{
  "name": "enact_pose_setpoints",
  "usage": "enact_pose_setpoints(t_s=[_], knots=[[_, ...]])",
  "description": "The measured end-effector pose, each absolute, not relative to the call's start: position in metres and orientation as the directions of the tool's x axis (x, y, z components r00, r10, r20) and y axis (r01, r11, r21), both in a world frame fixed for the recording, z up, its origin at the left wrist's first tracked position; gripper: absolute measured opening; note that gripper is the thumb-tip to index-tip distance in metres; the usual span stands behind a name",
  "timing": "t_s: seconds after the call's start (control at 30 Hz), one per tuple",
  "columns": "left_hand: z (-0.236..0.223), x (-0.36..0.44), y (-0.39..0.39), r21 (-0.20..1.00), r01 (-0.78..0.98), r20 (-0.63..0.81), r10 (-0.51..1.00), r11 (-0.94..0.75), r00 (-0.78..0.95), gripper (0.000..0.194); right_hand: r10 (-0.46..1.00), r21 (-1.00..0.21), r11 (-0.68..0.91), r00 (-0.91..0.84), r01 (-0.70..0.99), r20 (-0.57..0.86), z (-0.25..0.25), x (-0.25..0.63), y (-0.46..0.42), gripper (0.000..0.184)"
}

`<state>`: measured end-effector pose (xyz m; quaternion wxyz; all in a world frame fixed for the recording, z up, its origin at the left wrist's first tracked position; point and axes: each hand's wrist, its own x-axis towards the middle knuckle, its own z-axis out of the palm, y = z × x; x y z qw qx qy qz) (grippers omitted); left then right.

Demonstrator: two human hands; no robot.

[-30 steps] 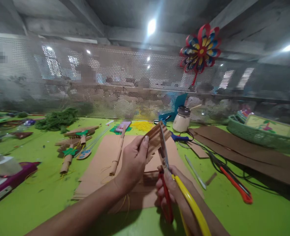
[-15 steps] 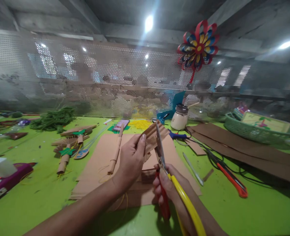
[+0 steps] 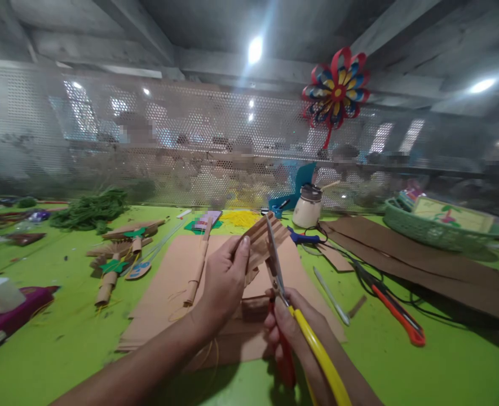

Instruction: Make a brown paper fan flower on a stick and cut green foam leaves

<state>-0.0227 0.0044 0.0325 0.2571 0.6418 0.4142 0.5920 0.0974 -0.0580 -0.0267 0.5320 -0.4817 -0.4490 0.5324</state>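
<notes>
The left hand [image 3: 226, 276] pinches a striped cardboard piece [image 3: 260, 242] between thumb and fingers and holds it tilted above a stack of brown paper sheets [image 3: 160, 299] at the middle of the table [image 3: 456, 366]. The right hand [image 3: 295, 324] is closed around the red and yellow handles of a pair of scissors [image 3: 279, 285]; one blade lies across the near face of the cardboard piece, and the other is partly hidden. A rolled paper tube [image 3: 197, 270] rests on the sheets, left of the left hand. To the right of the stack lie a pen [image 3: 331, 296] and a red utility knife [image 3: 399, 316]. Dark brown cardboard sheets [image 3: 418, 254] extend toward the table's right side, below a green basket [image 3: 431, 239]. Near the far edge are a green string bundle [image 3: 89, 211], yellow shreds [image 3: 241, 219] and a pale jar [image 3: 307, 212], ordered left to right. A blue-handled tool [image 3: 306, 237] lies just nearer than the jar.
</notes>
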Motion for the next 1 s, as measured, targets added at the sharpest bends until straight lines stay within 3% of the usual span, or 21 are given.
enact_pose_setpoints(t_s=[0.47, 1.0], knots=[[0.0384, -0.0212, -0.0004, 0.887, 0.119, 0.454, 0.889, -0.445, -0.061, 0.023, 0.998, -0.995, 0.018, 0.066, -0.094, 0.011, -0.0250, 0.0962, -0.0571, 0.058], [0.0351, -0.0226, 0.0009, 0.852, 0.166, 0.508, 0.860, -0.496, -0.041, 0.022, 0.999, -0.993, 0.008, 0.037, -0.120, 0.004, -0.0232, 0.0964, -0.0586, 0.055]])
